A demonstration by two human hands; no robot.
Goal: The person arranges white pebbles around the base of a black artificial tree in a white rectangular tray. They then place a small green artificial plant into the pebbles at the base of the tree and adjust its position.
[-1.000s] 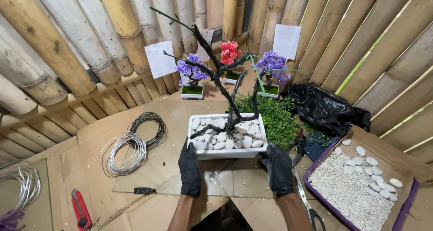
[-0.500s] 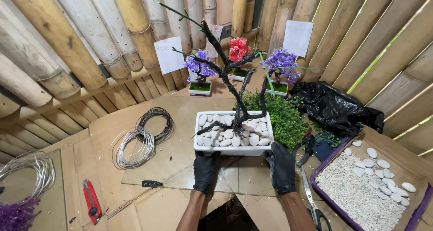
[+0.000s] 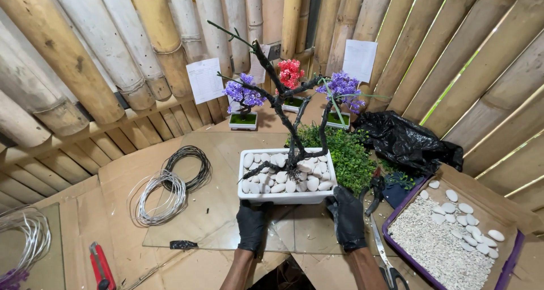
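Observation:
A white rectangular pot (image 3: 286, 197) filled with white pebbles stands on a glass sheet (image 3: 221, 210), and a bare black branched tree (image 3: 283, 117) rises from it. Both my hands wear black gloves. My left hand (image 3: 251, 226) grips the pot's near left corner. My right hand (image 3: 347, 216) holds the near right corner. The fingertips are tucked against the pot's front wall.
Coils of silver wire (image 3: 158, 198) and black wire (image 3: 190, 165) lie left of the pot. Green foliage (image 3: 345, 154), a black bag (image 3: 402, 143), scissors (image 3: 382, 256) and a purple tray of gravel and white stones (image 3: 447, 239) sit right. Small flowering pots (image 3: 243, 106) stand behind. A red cutter (image 3: 101, 265) lies at lower left.
The view has drifted slightly, so the pot sits a little more central. My hands have stayed at the pot's near corners, the left one closing in on its corner.

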